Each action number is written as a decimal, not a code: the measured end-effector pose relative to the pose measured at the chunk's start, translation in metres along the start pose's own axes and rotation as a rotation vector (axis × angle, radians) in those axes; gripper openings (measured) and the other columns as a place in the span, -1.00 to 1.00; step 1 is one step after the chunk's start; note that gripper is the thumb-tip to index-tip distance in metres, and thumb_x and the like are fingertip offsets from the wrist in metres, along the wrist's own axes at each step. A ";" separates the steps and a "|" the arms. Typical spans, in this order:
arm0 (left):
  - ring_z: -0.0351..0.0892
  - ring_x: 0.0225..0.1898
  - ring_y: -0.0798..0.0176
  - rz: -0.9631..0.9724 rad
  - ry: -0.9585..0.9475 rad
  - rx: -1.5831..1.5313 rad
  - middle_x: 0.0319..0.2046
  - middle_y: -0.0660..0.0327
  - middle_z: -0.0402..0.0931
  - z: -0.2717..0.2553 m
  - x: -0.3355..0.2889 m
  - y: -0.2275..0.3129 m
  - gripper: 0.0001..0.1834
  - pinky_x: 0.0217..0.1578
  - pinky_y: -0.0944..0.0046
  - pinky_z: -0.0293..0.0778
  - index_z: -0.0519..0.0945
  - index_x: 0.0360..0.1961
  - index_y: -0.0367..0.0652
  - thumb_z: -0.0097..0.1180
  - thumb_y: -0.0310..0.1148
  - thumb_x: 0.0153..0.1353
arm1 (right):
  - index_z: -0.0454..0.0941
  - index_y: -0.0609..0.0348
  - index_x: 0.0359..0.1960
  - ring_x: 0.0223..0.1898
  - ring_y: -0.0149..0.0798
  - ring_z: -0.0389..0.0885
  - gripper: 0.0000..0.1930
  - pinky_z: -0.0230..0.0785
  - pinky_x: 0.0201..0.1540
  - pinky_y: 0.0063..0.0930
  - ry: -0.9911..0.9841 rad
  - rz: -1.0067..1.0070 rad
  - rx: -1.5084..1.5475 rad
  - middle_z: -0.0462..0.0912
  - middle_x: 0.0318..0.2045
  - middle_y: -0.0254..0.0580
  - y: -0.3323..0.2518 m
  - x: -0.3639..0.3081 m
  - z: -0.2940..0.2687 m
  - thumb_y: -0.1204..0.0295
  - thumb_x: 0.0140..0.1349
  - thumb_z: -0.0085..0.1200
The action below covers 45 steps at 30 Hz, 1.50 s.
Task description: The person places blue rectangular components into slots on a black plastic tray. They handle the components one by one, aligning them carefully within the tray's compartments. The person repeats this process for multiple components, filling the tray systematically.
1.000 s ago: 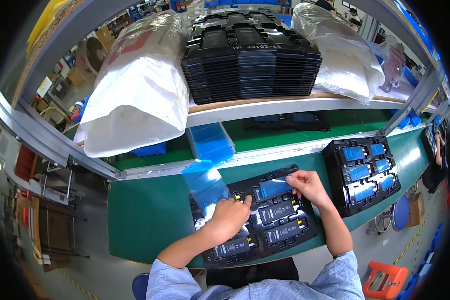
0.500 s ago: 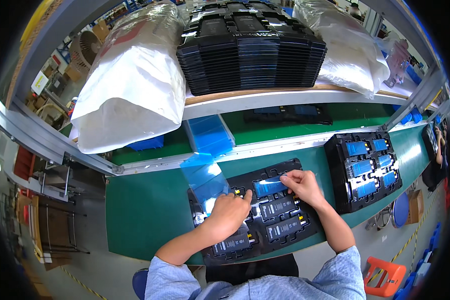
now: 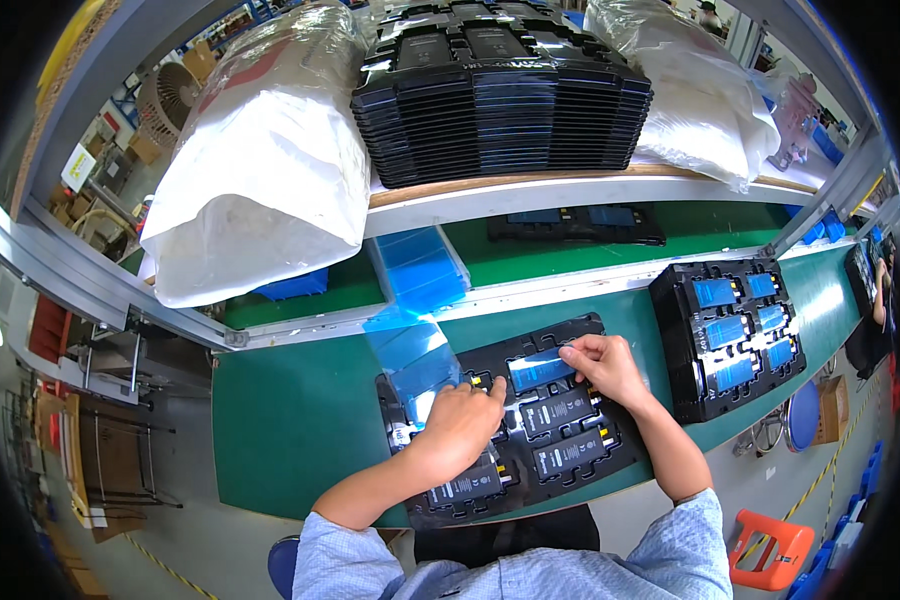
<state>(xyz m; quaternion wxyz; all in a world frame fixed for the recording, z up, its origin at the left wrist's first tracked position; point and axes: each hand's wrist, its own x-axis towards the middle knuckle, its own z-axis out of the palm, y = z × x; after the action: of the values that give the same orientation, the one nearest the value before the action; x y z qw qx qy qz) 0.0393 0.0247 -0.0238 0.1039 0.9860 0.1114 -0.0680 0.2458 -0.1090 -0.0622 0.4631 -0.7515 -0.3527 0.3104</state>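
Note:
A black moulded tray (image 3: 610, 470) lies on the bench before me, holding several flat black batteries (image 3: 570, 453) with yellow-tipped connectors. At its far right pocket, a piece of blue film (image 3: 538, 371) covers a battery. My right hand (image 3: 610, 370) pinches the right end of that film between thumb and fingers. Over the tray's left column is my left hand (image 3: 458, 425), its index finger reaching out and the others curled; what lies under them is hidden. A strip of clear blue film sheets (image 3: 410, 355) hangs from the shelf edge down beside my left hand.
At right stands a stack of black trays (image 3: 710, 340) with blue-filmed batteries on top. Above, a shelf (image 3: 530, 186) bears a tall pile of black trays (image 3: 500, 120) between white plastic-wrapped bundles (image 3: 260, 190). An orange stool (image 3: 773, 548) stands on the floor at lower right.
Hardly anything differs: both hands keep nearly the same places, with slight finger movement. The whole view has shifted a little.

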 end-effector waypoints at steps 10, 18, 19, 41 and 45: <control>0.61 -0.33 -0.03 0.003 -0.009 0.018 -0.48 -0.01 0.59 0.000 0.000 0.001 -0.55 -0.24 0.05 0.50 0.44 0.09 -0.31 0.03 -0.25 0.25 | 0.63 0.37 -0.34 -0.62 -0.55 0.51 -0.74 0.36 -0.56 -0.61 -0.004 0.000 -0.006 0.61 -0.63 -0.30 0.006 0.002 0.000 0.33 0.22 0.19; 0.61 -0.36 0.01 0.065 0.078 0.046 -0.50 0.05 0.58 0.010 0.004 0.003 -0.52 -0.25 0.07 0.49 0.44 0.14 -0.24 0.05 -0.32 0.19 | 0.63 0.37 -0.34 -0.63 -0.54 0.53 -0.74 0.36 -0.56 -0.61 0.008 -0.018 -0.036 0.62 -0.64 -0.26 0.001 0.001 0.001 0.34 0.21 0.19; 0.61 -0.36 0.02 0.074 0.080 0.059 -0.51 0.06 0.57 0.012 0.005 0.003 -0.52 -0.26 0.07 0.49 0.45 0.14 -0.23 0.06 -0.33 0.18 | 0.64 0.38 -0.34 -0.62 -0.53 0.53 -0.74 0.36 -0.56 -0.61 0.014 -0.014 -0.047 0.63 -0.64 -0.26 0.000 0.001 0.002 0.34 0.21 0.20; 0.56 -0.26 -0.02 0.185 0.117 -0.511 -0.34 0.02 0.54 -0.042 -0.001 0.005 -0.54 -0.18 0.10 0.48 0.40 0.18 -0.15 0.01 -0.41 0.22 | 0.60 0.26 -0.30 -0.42 -0.30 0.59 -0.79 0.44 -0.41 -0.43 0.038 -0.294 -0.184 0.56 -0.36 -0.17 -0.008 -0.010 -0.012 0.38 0.11 0.26; 0.57 -0.16 0.05 0.306 0.322 -0.730 -0.22 0.09 0.57 -0.038 -0.001 0.008 -0.44 -0.11 0.15 0.48 0.37 0.24 -0.10 0.09 -0.54 0.18 | 0.54 0.29 -0.06 0.02 -0.11 0.51 -0.62 0.34 0.09 -0.30 -0.251 -0.630 -0.080 0.55 -0.06 -0.05 -0.014 -0.013 0.001 0.33 0.14 0.25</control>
<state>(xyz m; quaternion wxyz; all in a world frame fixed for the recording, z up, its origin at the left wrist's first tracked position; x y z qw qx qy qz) 0.0448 0.0253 0.0143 0.4362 0.8878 -0.0049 0.1467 0.2341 -0.1150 -0.0475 0.4593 -0.5792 -0.6336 0.2282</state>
